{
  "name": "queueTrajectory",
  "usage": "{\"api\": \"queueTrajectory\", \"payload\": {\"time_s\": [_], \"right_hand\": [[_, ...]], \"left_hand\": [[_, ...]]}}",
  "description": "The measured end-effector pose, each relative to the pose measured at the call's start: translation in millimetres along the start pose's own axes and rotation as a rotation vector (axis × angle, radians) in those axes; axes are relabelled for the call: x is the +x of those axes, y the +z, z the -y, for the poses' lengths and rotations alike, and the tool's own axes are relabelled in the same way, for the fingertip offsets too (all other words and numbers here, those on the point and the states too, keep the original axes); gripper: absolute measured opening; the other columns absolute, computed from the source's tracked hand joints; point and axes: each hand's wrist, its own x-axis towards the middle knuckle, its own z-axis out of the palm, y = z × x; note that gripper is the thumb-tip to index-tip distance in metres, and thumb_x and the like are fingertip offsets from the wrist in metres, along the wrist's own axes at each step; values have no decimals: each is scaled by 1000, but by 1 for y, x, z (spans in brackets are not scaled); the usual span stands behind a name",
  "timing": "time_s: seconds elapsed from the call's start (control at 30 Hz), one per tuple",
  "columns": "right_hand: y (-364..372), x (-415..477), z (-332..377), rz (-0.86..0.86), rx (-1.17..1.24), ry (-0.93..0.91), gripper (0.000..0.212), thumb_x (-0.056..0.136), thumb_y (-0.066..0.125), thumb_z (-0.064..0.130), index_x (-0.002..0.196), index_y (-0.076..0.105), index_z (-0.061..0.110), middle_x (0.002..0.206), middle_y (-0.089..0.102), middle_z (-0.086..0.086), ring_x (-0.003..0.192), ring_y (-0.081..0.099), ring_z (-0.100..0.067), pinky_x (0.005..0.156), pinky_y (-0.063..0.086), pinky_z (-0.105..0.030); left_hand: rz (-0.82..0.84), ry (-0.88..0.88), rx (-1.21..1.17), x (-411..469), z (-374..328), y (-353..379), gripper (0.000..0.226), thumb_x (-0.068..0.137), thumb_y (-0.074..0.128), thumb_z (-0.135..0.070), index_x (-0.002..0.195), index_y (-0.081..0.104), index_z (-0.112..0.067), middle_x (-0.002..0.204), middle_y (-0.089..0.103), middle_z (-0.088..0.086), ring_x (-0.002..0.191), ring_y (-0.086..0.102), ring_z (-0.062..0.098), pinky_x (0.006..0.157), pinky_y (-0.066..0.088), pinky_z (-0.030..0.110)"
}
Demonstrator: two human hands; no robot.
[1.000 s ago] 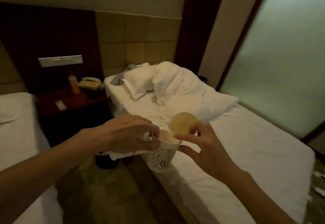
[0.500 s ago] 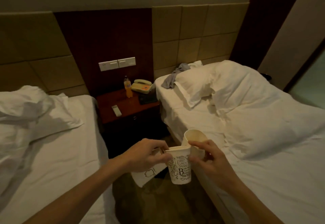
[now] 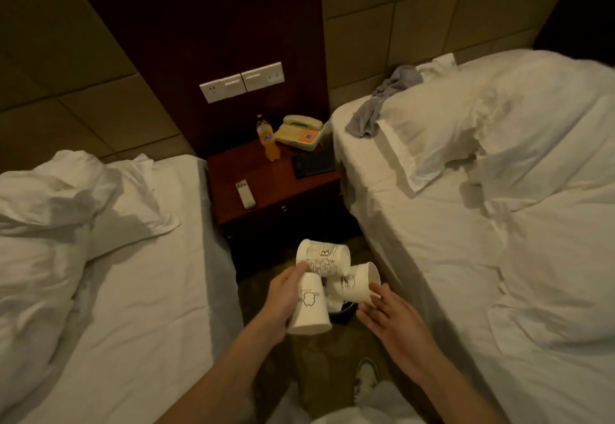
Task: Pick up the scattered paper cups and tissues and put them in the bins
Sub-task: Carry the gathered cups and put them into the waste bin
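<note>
My left hand (image 3: 283, 297) grips a white paper cup with a small drawing (image 3: 309, 307), held upside down. Its fingertips also touch a printed paper cup (image 3: 324, 258) that lies on its side just above. My right hand (image 3: 389, 320) holds a third white cup (image 3: 356, 285), tilted, with index finger and thumb at its rim. All three cups hang over a dark bin (image 3: 346, 310) on the floor between the two beds. Crumpled white tissue (image 3: 332, 302) shows inside the bin; most of the bin is hidden by the cups.
A white bed (image 3: 133, 290) lies on the left and another (image 3: 466, 257) on the right, with a narrow carpet aisle between. Behind the bin, a dark nightstand (image 3: 276, 190) carries an orange bottle (image 3: 268, 139), a phone (image 3: 299, 132) and a remote (image 3: 245, 193). My shoe (image 3: 364, 378) is below.
The view has swung down toward the floor. My hands have dropped over the bin, the cups have come apart, and the printed cup has tipped onto its side.
</note>
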Motion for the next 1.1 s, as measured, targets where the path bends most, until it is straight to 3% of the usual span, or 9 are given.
{"api": "queueTrajectory", "payload": {"time_s": [0.1, 0.3, 0.43, 0.5, 0.6, 0.77, 0.9, 1.0, 1.1], "right_hand": [[4, 40, 11, -4, 120, 144, 34, 86, 62, 31, 113, 62, 10, 121, 61, -18, 101, 70, -29, 75, 58, -35], [1, 111, -2, -142, 328, 275, 31, 88, 64, 10, 117, 62, 1, 123, 60, -24, 104, 68, -34, 77, 60, -40], [-5, 155, -36, -283, 376, 332, 29, 90, 60, 11, 118, 62, 5, 124, 60, -19, 106, 68, -32, 77, 60, -40], [-4, 181, -55, -345, 367, 362, 26, 90, 60, 14, 115, 61, 9, 124, 60, -15, 111, 64, -30, 81, 58, -40], [-1, 225, -84, -412, 432, 395, 16, 95, 58, 17, 111, 58, 14, 116, 69, -11, 107, 68, -25, 72, 60, -37], [-6, 322, -126, -476, 400, 433, 29, 96, 56, 25, 123, 56, 13, 108, 75, -2, 103, 70, -18, 81, 56, -36], [-32, 405, -160, -590, 347, 404, 24, 98, 54, 20, 121, 57, 14, 108, 73, -3, 97, 70, -14, 68, 56, -26], [-60, 456, -181, -586, 352, 398, 17, 99, 52, 20, 113, 58, 13, 85, 77, 2, 77, 74, -10, 53, 56, -22], [-88, 496, -208, -659, 310, 417, 38, 97, 57, 21, 132, 51, 8, 105, 70, -2, 94, 68, -13, 69, 56, -24]], "left_hand": [[-93, -118, -105, 32, -1, 14, 28, 98, 53, -45, 112, 60, -21, 90, 71, 12, 71, 70, 22, 57, 54, 32], [-283, -178, 18, 103, 18, 22, 33, 100, 48, -48, 99, 60, -17, 81, 67, 8, 65, 67, 18, 54, 53, 30], [-304, -263, 196, 172, 44, 26, 44, 100, 43, -53, 106, 59, -13, 97, 67, 13, 87, 67, 27, 80, 57, 46], [-265, -332, 258, 208, 61, 27, 53, 99, 42, -56, 117, 58, -9, 110, 64, 17, 99, 64, 32, 93, 53, 52], [-186, -403, 366, 268, 88, 22, 57, 98, 42, -57, 124, 56, -8, 117, 63, 17, 103, 63, 31, 92, 54, 49], [-30, -407, 566, 381, 140, 17, 49, 96, 47, -57, 115, 60, -14, 98, 67, 5, 84, 64, 17, 59, 47, 26], [77, -396, 715, 468, 187, 23, 54, 89, 52, -65, 106, 62, -15, 108, 66, 6, 97, 63, 24, 81, 54, 41], [126, -398, 802, 524, 223, 27, 54, 85, 56, -67, 106, 65, -18, 109, 67, 5, 100, 62, 24, 90, 53, 43], [234, -348, 944, 571, 253, 29, 60, 86, 57, -67, 114, 64, -15, 115, 64, 6, 97, 59, 22, 80, 50, 34]]}}
